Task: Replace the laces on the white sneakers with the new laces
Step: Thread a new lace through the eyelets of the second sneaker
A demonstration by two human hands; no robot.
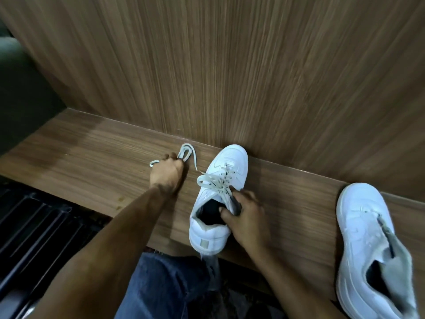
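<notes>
Gripping a loose bundled white lace on the brown wooden desk, the left hand risked tangling it, while the right hand clutched the still-laced white leather sneaker overhanging the desk's edge, apt to tip off

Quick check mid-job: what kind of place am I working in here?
Likely an indoor nook at home: a wood-laminate ledge against a matching wall panel, and a dark slatted rack below. I can't tell which room.
</notes>
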